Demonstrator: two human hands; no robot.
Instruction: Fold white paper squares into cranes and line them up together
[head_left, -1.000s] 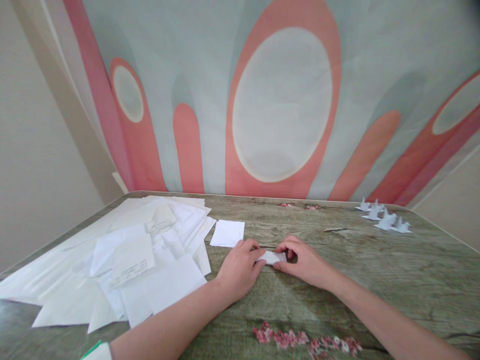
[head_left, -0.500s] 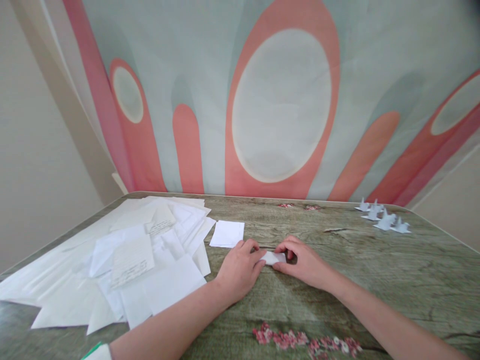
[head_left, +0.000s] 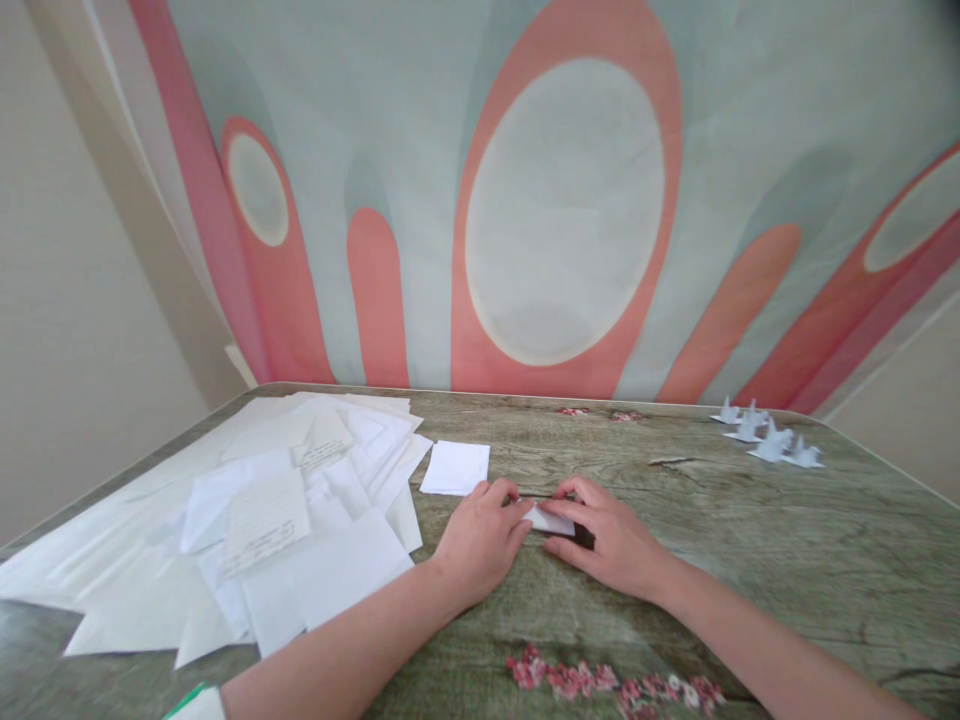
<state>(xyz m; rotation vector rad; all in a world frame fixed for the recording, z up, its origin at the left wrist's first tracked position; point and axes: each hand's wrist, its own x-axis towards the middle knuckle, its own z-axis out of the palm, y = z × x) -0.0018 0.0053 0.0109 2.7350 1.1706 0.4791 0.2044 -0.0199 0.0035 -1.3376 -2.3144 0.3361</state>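
A small folded piece of white paper (head_left: 553, 521) lies on the table between my two hands. My left hand (head_left: 481, 535) pinches its left end, thumb and fingers closed on it. From the other side, my right hand (head_left: 611, 530) curls round the right end. Its index finger presses on the paper's upper edge, while the thumb rests by the lower edge. My fingers hide part of the folds. Just beyond my left hand is a small stack of white paper squares (head_left: 456, 468).
A large spread of loose white sheets (head_left: 352, 570), some with handwriting, covers the table's left side. Several folded white paper cranes (head_left: 772, 440) stand at the far right. The wood-patterned table (head_left: 750, 540) ends at a wall hanging (head_left: 420, 130) in pink and grey.
My right index finger has moved left along the top of the folded paper, and the right thumb has come away from its edge. The left hand has stayed in place.
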